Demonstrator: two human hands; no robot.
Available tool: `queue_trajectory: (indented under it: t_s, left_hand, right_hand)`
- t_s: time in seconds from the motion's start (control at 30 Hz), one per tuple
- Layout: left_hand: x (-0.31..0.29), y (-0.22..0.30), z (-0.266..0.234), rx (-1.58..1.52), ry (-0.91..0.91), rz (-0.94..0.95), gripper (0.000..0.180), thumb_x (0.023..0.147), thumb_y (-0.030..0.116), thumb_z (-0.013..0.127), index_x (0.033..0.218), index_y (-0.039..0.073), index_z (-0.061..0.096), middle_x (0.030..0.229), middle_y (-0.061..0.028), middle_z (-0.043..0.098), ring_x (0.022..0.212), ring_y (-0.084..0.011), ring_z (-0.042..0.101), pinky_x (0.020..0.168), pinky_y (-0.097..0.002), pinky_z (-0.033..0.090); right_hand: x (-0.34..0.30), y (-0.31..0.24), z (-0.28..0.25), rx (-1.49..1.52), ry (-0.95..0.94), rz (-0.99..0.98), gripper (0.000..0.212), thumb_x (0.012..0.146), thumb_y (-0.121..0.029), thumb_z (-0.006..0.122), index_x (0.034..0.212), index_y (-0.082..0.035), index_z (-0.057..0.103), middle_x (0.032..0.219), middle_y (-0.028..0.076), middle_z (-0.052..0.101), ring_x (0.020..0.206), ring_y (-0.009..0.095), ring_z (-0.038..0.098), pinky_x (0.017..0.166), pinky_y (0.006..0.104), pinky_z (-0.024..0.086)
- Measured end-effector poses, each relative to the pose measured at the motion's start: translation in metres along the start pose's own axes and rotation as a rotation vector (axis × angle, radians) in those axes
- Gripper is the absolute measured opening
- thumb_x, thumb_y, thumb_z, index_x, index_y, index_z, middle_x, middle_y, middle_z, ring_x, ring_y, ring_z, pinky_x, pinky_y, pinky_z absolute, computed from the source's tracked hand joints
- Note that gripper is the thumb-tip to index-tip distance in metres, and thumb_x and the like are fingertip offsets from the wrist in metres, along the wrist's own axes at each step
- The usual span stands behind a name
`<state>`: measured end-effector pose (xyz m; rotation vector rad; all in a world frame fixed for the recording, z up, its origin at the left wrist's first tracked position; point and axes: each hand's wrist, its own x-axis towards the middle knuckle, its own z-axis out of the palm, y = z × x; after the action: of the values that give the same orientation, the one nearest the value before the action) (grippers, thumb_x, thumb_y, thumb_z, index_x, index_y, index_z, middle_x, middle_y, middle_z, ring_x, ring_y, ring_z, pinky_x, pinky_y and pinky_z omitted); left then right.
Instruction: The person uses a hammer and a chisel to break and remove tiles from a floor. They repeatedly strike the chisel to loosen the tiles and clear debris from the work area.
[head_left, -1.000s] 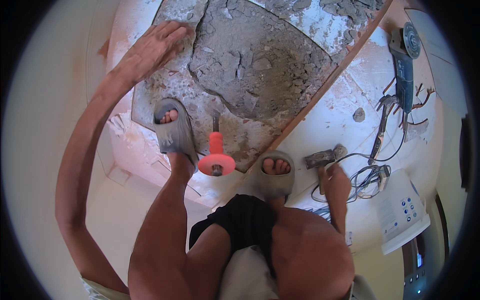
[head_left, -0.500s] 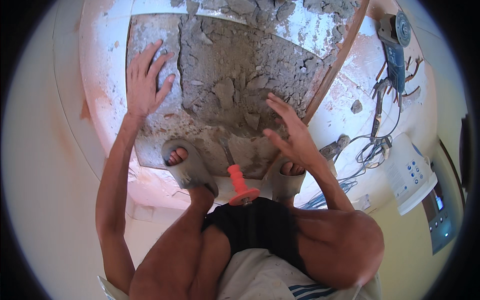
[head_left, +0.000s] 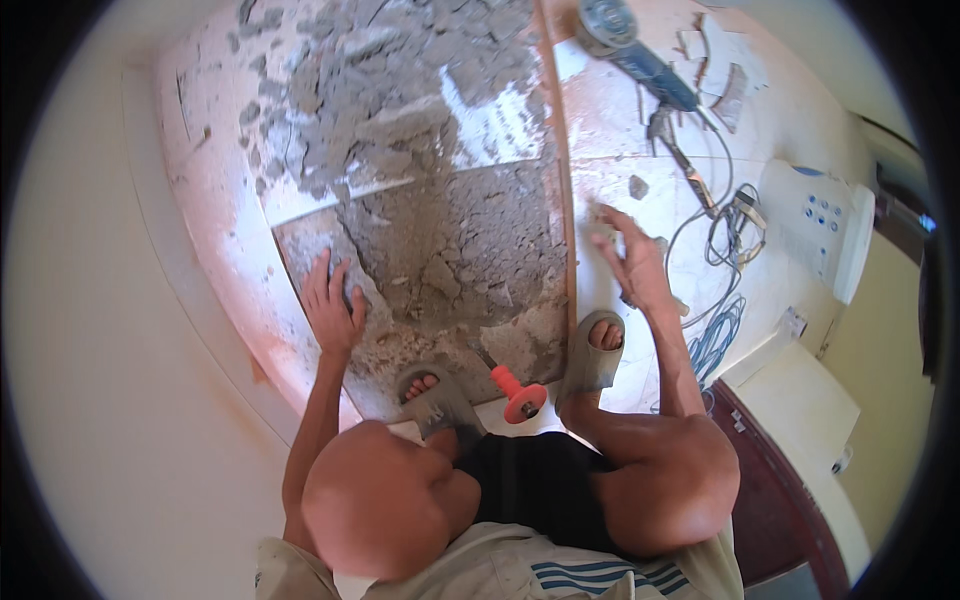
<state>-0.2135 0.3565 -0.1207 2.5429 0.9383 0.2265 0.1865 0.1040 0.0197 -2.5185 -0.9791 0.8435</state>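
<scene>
Red-handled chisel (head_left: 506, 382) sits ungripped between your sandals (head_left: 593, 368). Your left hand (head_left: 333, 310) seems to rest spread on the floor patch (head_left: 298, 237); your right hand (head_left: 645, 270) looks loosely curled, empty. Shifting your sandals could knock the chisel.

Bright light — glare whitens the floor (head_left: 610, 180) — fisheye edges bend, corners black.

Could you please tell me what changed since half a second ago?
The right hand moved rightward from above the rubble, across the brown edging, over the white floor; its grip is unclear. The left hand still rests on the slab; the chisel and angle grinder stayed put.
</scene>
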Motion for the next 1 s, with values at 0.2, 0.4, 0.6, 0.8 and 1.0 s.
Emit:
queue_trajectory:
  t_s: [0.2, 0.4, 0.6, 0.8, 1.0]
  left_hand:
    - [0.003, 0.011, -0.003, -0.005, 0.026, 0.02, 0.047, 0.096, 0.022, 0.057, 0.142, 0.011, 0.054, 0.159, -0.015, 0.042, 0.146, -0.0375, 0.039, 0.12, -0.0537, 0.028]
    - [-0.007, 0.0, -0.018, 0.013, 0.054, -0.003, 0.048, 0.095, 0.022, 0.058, 0.141, 0.011, 0.054, 0.158, -0.015, 0.042, 0.145, -0.0371, 0.039, 0.12, -0.0533, 0.028]
    - [0.001, 0.0, -0.006, 0.011, 0.005, -0.019, 0.048, 0.093, 0.021, 0.06, 0.14, 0.009, 0.055, 0.158, -0.0158, 0.043, 0.145, -0.0385, 0.039, 0.12, -0.0542, 0.028]
    - [-0.004, 0.018, -0.004, 0.064, -0.003, -0.034, 0.049, 0.092, 0.02, 0.056, 0.14, 0.009, 0.051, 0.16, -0.0169, 0.038, 0.146, -0.0395, 0.036, 0.121, -0.0527, 0.025]
    - [-0.001, 0.031, 0.004, 0.142, -0.021, 0.0, 0.049, 0.101, 0.034, 0.045, 0.141, 0.007, 0.047, 0.16, -0.0212, 0.036, 0.145, -0.0412, 0.034, 0.12, -0.0519, 0.023]
  right_hand:
    - [-0.108, 0.106, -0.045, -0.048, 0.116, 0.321, 0.053, 0.098, -0.028, 0.07, 0.138, 0.003, 0.053, 0.124, 0.028, 0.065, 0.11, 0.043, 0.067, 0.096, 0.0455, 0.053]
    - [-0.134, 0.129, -0.001, -0.213, 0.213, 0.218, 0.076, 0.098, -0.039, 0.066, 0.156, -0.003, 0.034, 0.155, 0.03, 0.038, 0.141, 0.046, 0.04, 0.116, 0.0542, 0.033]
    - [-0.111, 0.166, 0.096, -0.236, 0.601, 0.216, 0.065, 0.106, -0.048, 0.035, 0.149, -0.001, 0.043, 0.158, 0.023, 0.039, 0.146, 0.041, 0.035, 0.117, 0.0629, 0.017]
    - [-0.107, 0.17, 0.094, -0.205, 0.773, 0.149, 0.062, 0.104, -0.046, 0.031, 0.139, 0.0, 0.053, 0.155, 0.022, 0.045, 0.142, 0.037, 0.039, 0.119, 0.0571, 0.014]
    - [-0.114, 0.177, 0.085, -0.118, 0.764, 0.168, 0.056, 0.099, -0.04, 0.041, 0.136, 0.0, 0.056, 0.154, 0.023, 0.045, 0.143, 0.037, 0.039, 0.118, 0.0584, 0.017]
